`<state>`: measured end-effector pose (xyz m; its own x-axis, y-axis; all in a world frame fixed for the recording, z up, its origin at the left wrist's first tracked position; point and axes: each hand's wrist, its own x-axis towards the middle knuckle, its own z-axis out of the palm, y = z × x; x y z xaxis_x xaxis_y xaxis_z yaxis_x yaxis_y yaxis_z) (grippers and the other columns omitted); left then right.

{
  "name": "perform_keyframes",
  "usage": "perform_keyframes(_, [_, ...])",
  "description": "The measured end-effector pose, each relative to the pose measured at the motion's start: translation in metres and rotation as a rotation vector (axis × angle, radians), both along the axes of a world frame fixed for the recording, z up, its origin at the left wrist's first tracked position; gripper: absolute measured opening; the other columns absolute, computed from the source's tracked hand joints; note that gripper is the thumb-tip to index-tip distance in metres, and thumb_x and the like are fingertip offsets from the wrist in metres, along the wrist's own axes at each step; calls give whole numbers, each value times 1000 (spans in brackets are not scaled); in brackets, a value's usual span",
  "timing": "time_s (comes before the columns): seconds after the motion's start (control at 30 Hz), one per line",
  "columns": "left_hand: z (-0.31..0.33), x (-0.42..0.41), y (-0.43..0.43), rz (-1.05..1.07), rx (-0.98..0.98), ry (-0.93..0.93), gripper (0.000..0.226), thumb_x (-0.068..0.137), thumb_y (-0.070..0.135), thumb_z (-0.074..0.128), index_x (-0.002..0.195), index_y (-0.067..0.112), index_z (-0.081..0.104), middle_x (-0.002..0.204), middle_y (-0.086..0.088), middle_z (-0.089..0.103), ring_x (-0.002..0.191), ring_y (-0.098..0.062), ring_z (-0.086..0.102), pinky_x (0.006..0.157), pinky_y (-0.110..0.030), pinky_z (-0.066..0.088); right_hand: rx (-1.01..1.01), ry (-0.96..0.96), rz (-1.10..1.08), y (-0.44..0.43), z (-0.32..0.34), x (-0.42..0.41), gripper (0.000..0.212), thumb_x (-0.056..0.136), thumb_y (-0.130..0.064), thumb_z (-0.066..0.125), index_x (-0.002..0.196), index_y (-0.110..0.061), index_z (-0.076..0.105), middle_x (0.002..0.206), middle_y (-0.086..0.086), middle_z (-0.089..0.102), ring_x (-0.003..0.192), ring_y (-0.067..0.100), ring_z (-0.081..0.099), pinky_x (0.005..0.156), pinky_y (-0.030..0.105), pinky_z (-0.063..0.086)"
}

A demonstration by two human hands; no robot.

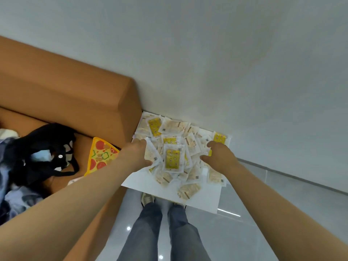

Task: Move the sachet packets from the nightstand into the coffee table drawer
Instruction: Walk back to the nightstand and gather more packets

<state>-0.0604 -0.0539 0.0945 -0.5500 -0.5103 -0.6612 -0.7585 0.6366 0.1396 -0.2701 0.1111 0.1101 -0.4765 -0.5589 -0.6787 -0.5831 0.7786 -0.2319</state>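
Abutting the nightstand (203, 201) under sachet packets (172, 159), a sofa (75, 91) holds a pizza cushion (100, 155).

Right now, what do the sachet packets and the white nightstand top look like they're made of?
The yellow-and-clear sachet packets look like thin glossy plastic film: translucent crinkled edges catch light. The white nightstand top looks like smooth laminate or painted board; its flat, even surface leaves that open.

sachet packets (172, 159): heaped on white nightstand (203, 201) | left hand (138, 154): at pile's left edge | right hand (221, 157): at right edge
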Motion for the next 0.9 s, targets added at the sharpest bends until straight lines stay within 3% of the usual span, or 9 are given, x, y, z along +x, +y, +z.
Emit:
perform_keyframes(0.3, [-104,-10,-12,22,-22,-60,78,72,53,73,126,6,40,122,-12,46,111,-31,51,88,-38,47,110,-66,-120,-20,-104,-9,65,89,-39,62,138,-6,35,133,17,46,122,32,49,92,38,44])
perform_keyframes(0.47, [-146,-12,-17,44,-61,-53,108,68,55,76,146,8,18,143,-12,30,126,-34,38,100,-45,42,34,-66,-284,-29,-149,-10,78,85,-42,67,142,-7,28,128,15,48,118,33,51,90,42,48])
perform_keyframes(0.57, [-158,-17,-16,71,-101,-38,110,67,56,76,147,10,16,139,-13,32,123,-35,38,99,-45,43,-10,-14,-373,-31,-162,-12,79,81,-46,69,140,-8,32,127,16,45,115,34,53,89,42,50])
perform_keyframes(0.63, [-161,-21,-14,82,-129,-38,108,66,56,77,146,12,18,135,-13,33,121,-34,38,96,-43,43,-11,20,-376,-30,-167,-13,69,80,-48,70,131,-9,44,122,15,46,106,33,56,78,36,47])
perform_keyframes(0.73, [-163,-25,-13,75,-133,-49,101,66,54,78,142,13,25,129,-13,40,115,-32,47,89,-41,46,-91,22,-364,-27,-172,-13,40,79,-42,72,97,-10,56,97,11,59,78,26,58,53,27,37])
perform_keyframes(0.83, [-163,-26,-16,169,-25,1,90,67,46,81,136,12,33,118,-13,53,105,-31,57,79,-36,48,-146,11,-350,-25,-168,-10,33,85,-33,67,76,-13,43,69,1,47,61,19,44,48,28,26])
perform_keyframes(0.9, [-159,-26,-18,225,46,17,77,69,43,80,127,11,41,111,-10,59,104,-28,59,73,-32,45,-181,6,-338,-23,-164,-9,37,88,-29,65,71,-15,35,64,0,40,59,18,37,49,29,24])
